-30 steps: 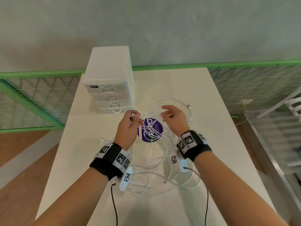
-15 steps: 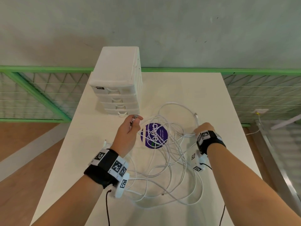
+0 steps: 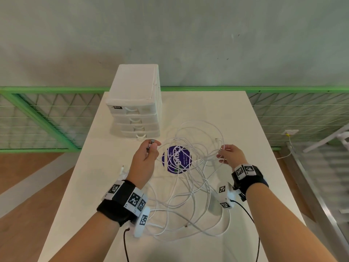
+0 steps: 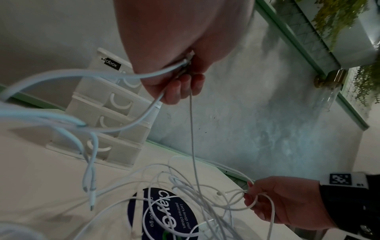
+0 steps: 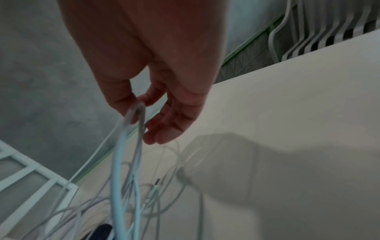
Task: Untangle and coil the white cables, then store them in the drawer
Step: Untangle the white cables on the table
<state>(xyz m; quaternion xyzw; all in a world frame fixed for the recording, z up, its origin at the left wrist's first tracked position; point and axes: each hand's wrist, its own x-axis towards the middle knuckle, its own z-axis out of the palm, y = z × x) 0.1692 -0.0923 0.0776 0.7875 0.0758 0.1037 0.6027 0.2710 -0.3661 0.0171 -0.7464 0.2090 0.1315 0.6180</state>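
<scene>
A tangle of white cables (image 3: 188, 195) sprawls over the middle of the white table (image 3: 255, 148). My left hand (image 3: 145, 157) is raised above it and pinches a USB plug (image 3: 151, 143) at a cable's end (image 4: 186, 62). To the right, my right hand (image 3: 229, 156) pinches a loop of cable (image 5: 134, 116) between thumb and forefinger, lifted off the table (image 4: 255, 201). The white drawer unit (image 3: 135, 104) stands at the table's back left with all drawers closed.
A round purple sticker (image 3: 177, 159) lies under the cables between my hands. A loose plug end (image 3: 122, 168) lies left of my left wrist. A green railing (image 3: 37, 118) runs behind the table. White chair parts (image 3: 336, 137) stand at the right.
My right hand swung out from the centre to the right and now lifts a cable loop off the table. My left hand has kept hold of the plug in about the same place.
</scene>
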